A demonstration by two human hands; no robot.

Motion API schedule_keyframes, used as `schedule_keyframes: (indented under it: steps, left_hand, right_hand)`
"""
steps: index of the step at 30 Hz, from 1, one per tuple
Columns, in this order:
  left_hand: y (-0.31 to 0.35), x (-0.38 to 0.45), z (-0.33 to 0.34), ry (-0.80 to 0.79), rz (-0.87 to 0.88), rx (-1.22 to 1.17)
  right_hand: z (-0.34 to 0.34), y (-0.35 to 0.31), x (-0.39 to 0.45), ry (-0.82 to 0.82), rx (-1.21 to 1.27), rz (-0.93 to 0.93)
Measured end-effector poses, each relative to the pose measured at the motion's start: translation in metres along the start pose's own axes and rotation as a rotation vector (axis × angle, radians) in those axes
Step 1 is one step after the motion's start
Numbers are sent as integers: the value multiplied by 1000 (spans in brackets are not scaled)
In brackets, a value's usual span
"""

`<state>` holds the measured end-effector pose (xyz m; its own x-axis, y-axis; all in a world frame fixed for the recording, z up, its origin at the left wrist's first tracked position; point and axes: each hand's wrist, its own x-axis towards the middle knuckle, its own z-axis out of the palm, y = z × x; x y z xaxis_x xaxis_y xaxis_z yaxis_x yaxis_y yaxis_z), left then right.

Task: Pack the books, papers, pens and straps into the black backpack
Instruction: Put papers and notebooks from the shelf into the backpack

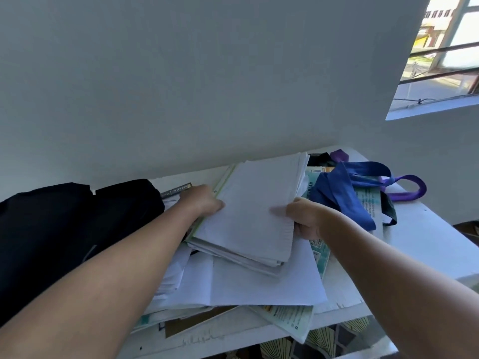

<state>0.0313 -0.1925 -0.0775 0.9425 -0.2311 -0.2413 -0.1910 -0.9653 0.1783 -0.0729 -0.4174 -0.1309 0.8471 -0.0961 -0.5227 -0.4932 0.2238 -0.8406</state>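
Observation:
A thick stack of white papers [255, 203] with a green-edged sheet on its left side is lifted above the table. My left hand [204, 200] grips its left edge and my right hand [304, 218] grips its right edge, thumb on top. The black backpack [64, 229] lies at the left, partly behind my left forearm. More loose papers [259, 283] and printed booklets [290, 322] lie beneath the stack. A blue strap [344, 195] and a purple strap [409, 187] lie at the right on a teal booklet. A pen [176, 190] lies by the backpack.
The white table [425, 244] stands against a pale wall; its front edge runs along the bottom. A window [445, 53] is at the upper right. Patterned floor [331, 338] shows below the table edge.

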Motion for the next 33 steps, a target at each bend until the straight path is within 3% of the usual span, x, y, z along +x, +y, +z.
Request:
schedule_keyframes:
  steps: [4, 9, 13, 16, 19, 21, 23, 26, 30, 33]
  left_hand:
    - [0, 5, 0, -49, -30, -226]
    - [1, 7, -15, -273, -107, -850]
    - [4, -1, -18, -367, -64, -1015]
    - [-4, -6, -23, -273, 24, -1119]
    - [-14, -18, -35, -146, 139, -1252]
    - [-20, -24, -43, -95, 249, -1323]
    - [-24, -31, -47, -72, 331, -1339]
    - [-23, -40, -49, 13, 414, -1341]
    - [-14, -34, -54, 319, 463, -1329]
    - [-12, -24, -44, 292, 394, -1475]
  right_hand:
    - [-4, -5, -6, -32, -28, 37]
    - [-6, -11, -12, -34, -141, 32]
    - [5, -18, -10, 66, -368, -18]
    - [8, -31, -11, 176, -512, -110]
    - [5, -39, -13, 350, -232, -246]
    - [7, -42, -15, 299, 7, -259]
    - [14, -41, -18, 135, 197, -251]
    - [23, -48, -19, 49, 381, -372]
    - [44, -86, -41, 183, 290, -667]
    - [49, -107, -51, 238, 90, -867]
